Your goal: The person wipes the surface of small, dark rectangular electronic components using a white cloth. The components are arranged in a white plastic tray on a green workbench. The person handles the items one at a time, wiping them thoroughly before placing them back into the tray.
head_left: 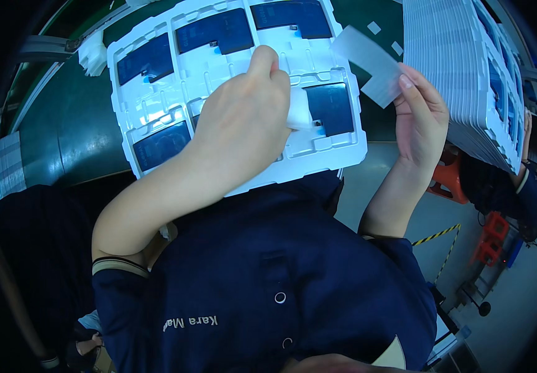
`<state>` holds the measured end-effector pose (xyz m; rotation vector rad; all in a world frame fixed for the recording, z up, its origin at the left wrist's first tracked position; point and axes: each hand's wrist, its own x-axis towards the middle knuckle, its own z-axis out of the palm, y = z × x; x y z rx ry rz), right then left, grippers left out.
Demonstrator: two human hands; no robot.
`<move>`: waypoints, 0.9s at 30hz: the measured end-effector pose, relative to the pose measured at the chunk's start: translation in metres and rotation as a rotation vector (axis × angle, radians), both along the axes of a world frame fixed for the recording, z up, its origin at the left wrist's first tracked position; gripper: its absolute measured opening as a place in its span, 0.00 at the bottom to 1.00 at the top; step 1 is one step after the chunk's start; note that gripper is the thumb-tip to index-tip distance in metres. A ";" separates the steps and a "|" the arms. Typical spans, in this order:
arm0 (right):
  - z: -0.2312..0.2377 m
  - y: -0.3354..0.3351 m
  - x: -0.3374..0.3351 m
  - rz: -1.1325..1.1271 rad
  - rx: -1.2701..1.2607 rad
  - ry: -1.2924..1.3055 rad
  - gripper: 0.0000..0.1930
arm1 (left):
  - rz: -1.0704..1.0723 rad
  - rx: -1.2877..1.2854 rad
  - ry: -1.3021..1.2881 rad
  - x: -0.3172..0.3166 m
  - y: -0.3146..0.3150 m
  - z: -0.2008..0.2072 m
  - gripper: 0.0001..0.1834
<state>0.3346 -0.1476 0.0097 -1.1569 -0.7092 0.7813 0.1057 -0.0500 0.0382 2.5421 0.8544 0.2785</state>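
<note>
A white moulded plastic tray (333,155) lies in front of me with several flat, dark L-shaped battery packs in its pockets, such as the pack (332,109) at the near right. My left hand (246,115) is closed over the tray's middle, around a white wad of cloth (299,110) that pokes out beside that pack. It hides the near middle pocket almost wholly. Raised off the tray's right side, my right hand (420,109) pinches a translucent L-shaped film (371,65) between thumb and fingers.
A tall stack of white trays (448,68) stands at the right. Small pale scraps (374,27) lie on the green table (51,130). A crumpled white cloth (92,53) is at the far left, above a pale stack (9,165). Red stools (448,177) and another person's arm (525,155) show at the right.
</note>
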 end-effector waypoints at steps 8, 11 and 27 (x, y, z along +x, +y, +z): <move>-0.003 0.011 -0.021 0.229 -0.177 -0.186 0.17 | -0.107 -0.211 -0.188 -0.024 0.005 0.029 0.15; -0.011 0.009 -0.026 0.293 -0.243 -0.361 0.18 | -0.125 -0.341 -0.091 -0.044 0.005 0.051 0.14; -0.014 0.011 -0.030 0.122 -0.209 -0.789 0.23 | -0.211 -0.505 -0.121 -0.051 -0.006 0.042 0.10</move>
